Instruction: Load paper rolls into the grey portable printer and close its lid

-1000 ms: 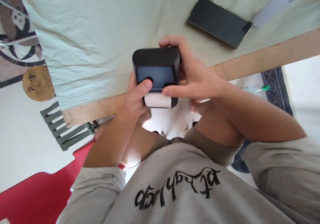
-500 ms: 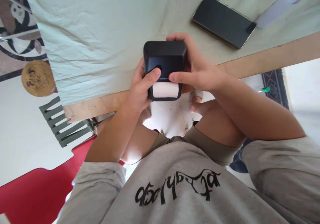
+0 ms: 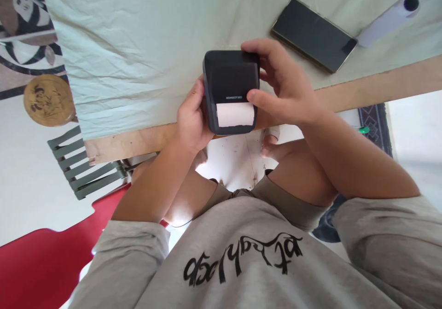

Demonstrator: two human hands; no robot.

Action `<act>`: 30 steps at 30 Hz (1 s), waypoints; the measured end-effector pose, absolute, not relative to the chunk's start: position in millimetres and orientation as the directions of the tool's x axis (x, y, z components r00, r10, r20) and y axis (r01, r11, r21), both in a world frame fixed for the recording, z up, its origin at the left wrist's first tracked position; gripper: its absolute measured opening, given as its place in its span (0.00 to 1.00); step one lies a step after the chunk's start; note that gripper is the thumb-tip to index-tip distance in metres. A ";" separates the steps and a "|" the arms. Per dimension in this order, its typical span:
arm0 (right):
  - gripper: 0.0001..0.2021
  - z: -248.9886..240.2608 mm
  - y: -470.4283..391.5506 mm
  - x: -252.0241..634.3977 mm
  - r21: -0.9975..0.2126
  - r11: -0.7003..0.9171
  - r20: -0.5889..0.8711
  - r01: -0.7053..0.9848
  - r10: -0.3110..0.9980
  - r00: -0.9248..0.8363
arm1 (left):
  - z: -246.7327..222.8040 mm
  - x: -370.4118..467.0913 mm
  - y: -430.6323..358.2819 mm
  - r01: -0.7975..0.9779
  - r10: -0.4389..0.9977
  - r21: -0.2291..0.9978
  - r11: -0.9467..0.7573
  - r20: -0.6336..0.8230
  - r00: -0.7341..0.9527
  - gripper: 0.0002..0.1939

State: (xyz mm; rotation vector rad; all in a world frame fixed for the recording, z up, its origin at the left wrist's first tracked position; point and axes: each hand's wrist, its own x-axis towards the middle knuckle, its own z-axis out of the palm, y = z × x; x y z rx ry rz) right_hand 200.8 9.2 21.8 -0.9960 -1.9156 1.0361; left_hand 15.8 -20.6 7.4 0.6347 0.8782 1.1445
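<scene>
A black label printer (image 3: 232,79) with white lettering is held up over the near edge of the table, its face towards me. White label paper (image 3: 235,114) shows across its lower front. My left hand (image 3: 194,118) is closed round the printer's left side, its thumb along that side and its other fingers hidden behind. On the right, my right hand (image 3: 285,81) grips the printer's edge. Its thumb touches the front beside the lettering, and its index finger reaches the top right corner.
A dark smartphone (image 3: 314,35) and a white roll (image 3: 386,21) lie at the right on the pale green tablecloth (image 3: 138,46). A wooden table edge (image 3: 380,83) runs below. A red chair (image 3: 51,258), a slatted green stool (image 3: 88,164) and a round yellow seat (image 3: 47,100) are left.
My left thumb has left the printer's front for its left side. The right thumb has slid towards the right edge. The printer has tilted, showing more of its face.
</scene>
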 end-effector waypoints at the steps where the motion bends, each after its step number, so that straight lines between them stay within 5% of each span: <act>1: 0.29 21.8 9.6 200.9 -0.889 0.385 0.237 0.250 0.851 -0.469 | 6.7 15.7 -20.3 -0.505 0.954 0.809 0.301 -0.260 0.152 0.20; 7: 0.34 27.8 9.4 197.3 -0.929 0.290 0.135 0.231 0.845 -0.517 | 7.0 13.4 -18.7 -0.485 0.956 0.826 0.286 -0.276 0.094 0.16; 14: 0.30 41.4 2.0 198.3 -0.844 0.460 0.267 0.278 0.808 -0.526 | 16.3 12.9 -18.2 -0.530 0.937 0.773 0.348 -0.313 0.158 0.18; 20: 0.09 33.7 7.1 189.6 -0.690 0.633 0.642 0.350 0.759 -0.107 | 22.2 16.9 -19.8 -0.545 0.951 0.783 0.301 -0.201 0.236 0.12; 26: 0.11 30.8 13.6 183.0 -0.711 0.620 0.676 0.333 0.733 0.078 | 19.7 17.2 -21.6 -0.498 0.941 0.806 0.319 -0.210 0.264 0.07; 30: 0.08 32.5 9.8 186.8 -0.681 0.576 0.635 0.452 0.772 -0.027 | 19.0 16.1 -22.4 -0.475 0.946 0.826 0.304 -0.201 0.255 0.10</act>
